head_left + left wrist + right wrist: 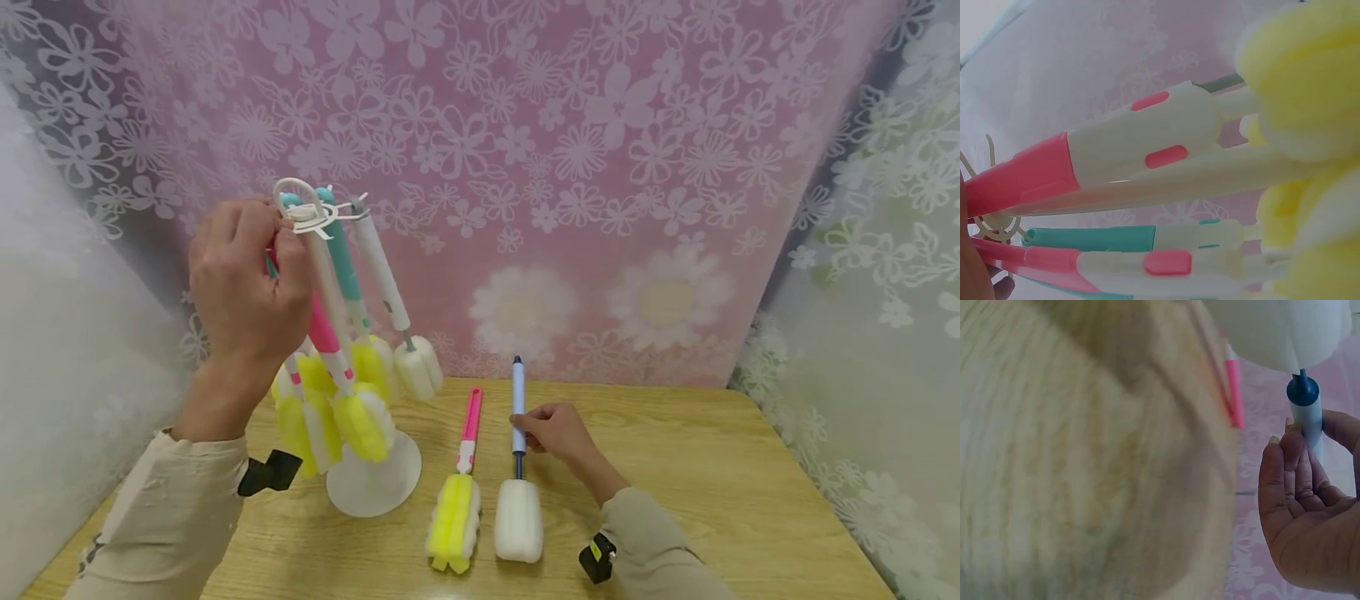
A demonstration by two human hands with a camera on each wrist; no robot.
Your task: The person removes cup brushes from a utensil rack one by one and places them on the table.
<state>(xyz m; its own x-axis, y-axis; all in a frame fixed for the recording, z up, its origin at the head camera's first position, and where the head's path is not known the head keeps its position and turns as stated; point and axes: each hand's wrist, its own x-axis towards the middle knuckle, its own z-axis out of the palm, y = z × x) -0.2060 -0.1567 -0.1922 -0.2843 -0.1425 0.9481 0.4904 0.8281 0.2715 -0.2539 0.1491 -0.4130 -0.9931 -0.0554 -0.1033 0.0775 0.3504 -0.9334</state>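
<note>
Closest to your head camera, your right hand (pixel 557 432) lies low on the wooden table (pixel 712 483), its fingers curled round the pale blue handle of the white sponge brush (pixel 518 492). In the right wrist view your fingertips (pixel 1290 447) pinch that handle just behind its dark blue collar, with the palm open toward the lens. That brush lies flat with its white foam head toward you and the handle tip pointing at the backdrop. Just beside it on the left, not touching, lies a pink-handled brush (pixel 459 492) with a yellow sponge head, roughly parallel.

Further left, your left hand (pixel 243 283) is raised and closed round the upper handles of the brushes on the white hanging rack (pixel 371 479). Which handle you actually grip is hidden behind your fingers. Teal, pink and white handles hang from the ring at the top, their yellow and white sponge heads clustered above the round base, which sits on the table. The left wrist view shows those handles (pixel 1141 140) close up, with yellow foam blurred at the right edge.

Behind everything hangs a pink floral curtain (pixel 600 167).
</note>
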